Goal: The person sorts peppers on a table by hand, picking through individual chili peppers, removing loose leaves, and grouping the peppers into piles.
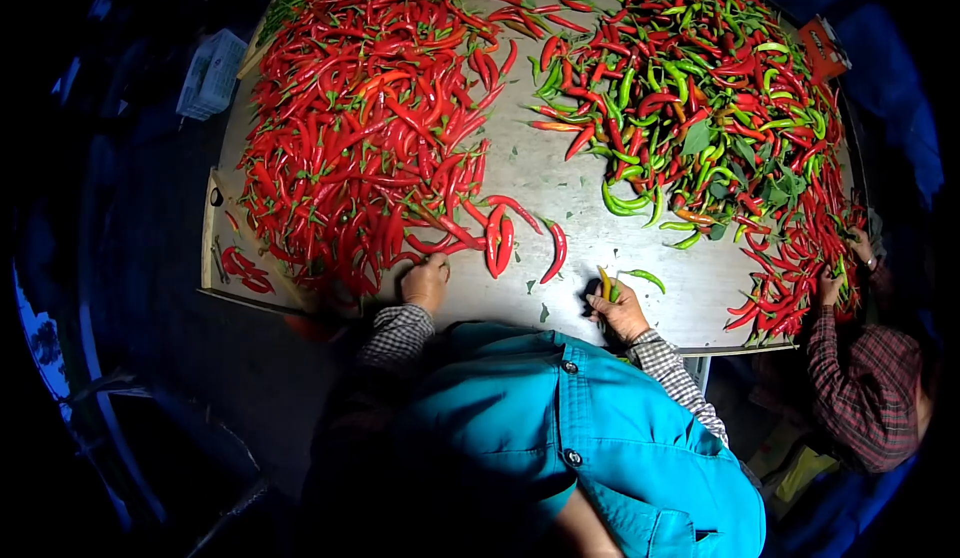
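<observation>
A large heap of red peppers (pixel 370 128) covers the left half of the pale tabletop (pixel 530 173). My left hand (pixel 426 283) is closed at the heap's lower edge; what its fingers hold, if anything, is hidden. To its right, my right hand (pixel 618 311) grips a yellowish pepper (pixel 604 284) that points up from the fingers, with a green one against it. A curved green pepper (pixel 643 278) lies just beyond that hand. Between my hands and a little farther off is a single red pepper (pixel 555 252).
A mixed heap of red and green peppers (pixel 700 98) with leaves fills the right half. At the right edge a co-worker in a checked top (pixel 870 388) has both hands at the peppers. An orange box (pixel 823 48) stands back right, a pale crate (pixel 212 75) beyond the left edge.
</observation>
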Demonstrator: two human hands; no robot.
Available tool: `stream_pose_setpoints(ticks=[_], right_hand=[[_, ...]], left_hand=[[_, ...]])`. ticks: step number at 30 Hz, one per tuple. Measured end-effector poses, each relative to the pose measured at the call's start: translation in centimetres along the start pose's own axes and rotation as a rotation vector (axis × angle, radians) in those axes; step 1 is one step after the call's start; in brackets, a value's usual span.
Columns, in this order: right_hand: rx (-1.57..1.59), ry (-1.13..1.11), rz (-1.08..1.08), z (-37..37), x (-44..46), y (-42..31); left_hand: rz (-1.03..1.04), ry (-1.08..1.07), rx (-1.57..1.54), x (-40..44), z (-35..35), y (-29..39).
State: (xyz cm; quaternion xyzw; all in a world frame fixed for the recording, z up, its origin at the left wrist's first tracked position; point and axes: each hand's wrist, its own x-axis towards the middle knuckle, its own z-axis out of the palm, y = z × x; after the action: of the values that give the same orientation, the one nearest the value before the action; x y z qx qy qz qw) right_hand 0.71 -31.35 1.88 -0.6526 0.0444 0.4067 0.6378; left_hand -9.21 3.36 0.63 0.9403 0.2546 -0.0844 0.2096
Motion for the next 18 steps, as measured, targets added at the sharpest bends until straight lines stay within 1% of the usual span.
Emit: stream_pose_setpoints(ticks=[2,4,5,6,8,10,11,12,13,14,15,16,17,18], right_hand=[[-0.029,0.004,0.057,1.6,0.3,-2.2],[-0.677,0.183,-0.416,2.8,2.6,-2.0],[-0.725,0.19,-0.521,3.4,3.7,-2.6],[-0.826,0.251,-0.628,4.6,4.6,-3.8],[-0.844,0.366,-0.586,6.3,7.2,-4.0],[-0.93,0.333,-0.348,8.0,9.1,-4.1],[-0.817,0.276,-0.386,9.0,9.4,-3.8],[-0.552,-0.005,-0.416,9.7,11.3,-2.3],[-0.652,-0.14,-0.501,10.7,9.8,-3.5],[-0.602,-0.239,-0.541,11.7,9.4,-3.9],[-0.638,-0.328,-0.513,12.0,9.6,-3.6],[-0.66,-0.373,-0.504,12.1,8.9,-5.0],[-0.637,-0.323,-0.555,11.6,9.5,-4.6],[-0.611,-0.279,-0.608,11.0,10.4,-4.1]], left_hand=[[0.019,0.044,-0.003,-0.1,0.4,-0.7],[0.274,-0.039,-0.05,-0.9,0.6,0.4],[0.335,-0.093,-0.086,-1.6,0.8,1.5],[0.461,-0.14,-0.145,-1.9,1.5,2.5],[0.541,-0.262,-0.154,-2.5,2.9,4.7],[0.555,-0.415,-0.162,-2.7,3.8,6.2],[0.559,-0.413,-0.162,-2.6,3.7,6.3],[0.554,-0.475,-0.123,-2.2,3.8,6.6],[0.554,-0.538,-0.086,-1.8,3.8,7.1],[0.494,-0.613,-0.018,-1.4,3.2,7.6],[0.467,-0.583,-0.042,-0.8,3.9,6.7],[0.433,-0.552,-0.066,-0.4,4.0,6.1],[0.327,-0.482,-0.091,-0.3,4.2,5.7],[0.176,-0.44,-0.174,-0.5,2.2,6.6]])
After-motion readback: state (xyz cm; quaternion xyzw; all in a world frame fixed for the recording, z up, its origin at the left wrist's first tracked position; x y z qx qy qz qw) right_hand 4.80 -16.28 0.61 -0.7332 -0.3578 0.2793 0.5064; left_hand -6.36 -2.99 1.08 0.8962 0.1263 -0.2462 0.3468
